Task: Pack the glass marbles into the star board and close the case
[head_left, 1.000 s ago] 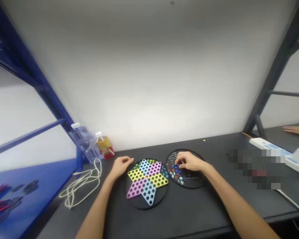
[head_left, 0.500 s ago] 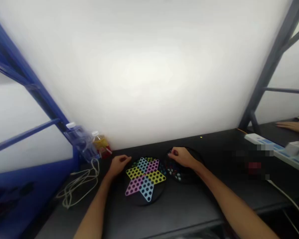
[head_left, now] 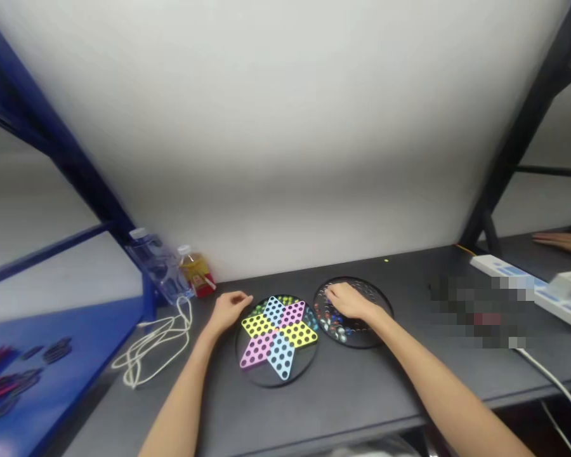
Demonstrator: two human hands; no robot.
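The person's left hand [head_left: 228, 311] rests on the dark grey tabletop [head_left: 323, 406], just beside the rim of a round black Chinese checkers board [head_left: 261, 383] topped with a 6-pointed star in pink, yellow and blue. Its grip is loosely curled and seems to pinch nothing; this placement looks like it keeps the hand near the board without covering the holes. The right hand [head_left: 349, 302] lies palm down over a second round black board [head_left: 356, 279], just right of the first, its fingers [head_left: 333, 293] pressed close together above small glass marbles [head_left: 330, 324]. The palm hides the fingertips, so I cannot tell whether that grip pinches a marble. A clear plastic bottle [head_left: 157, 266] and an amber drink bottle [head_left: 195, 270] stand at the wall, well beyond a coiled white cable [head_left: 152, 349]. Far right, a co-worker's hand [head_left: 561, 242] lies beyond a white power strip [head_left: 504, 273].
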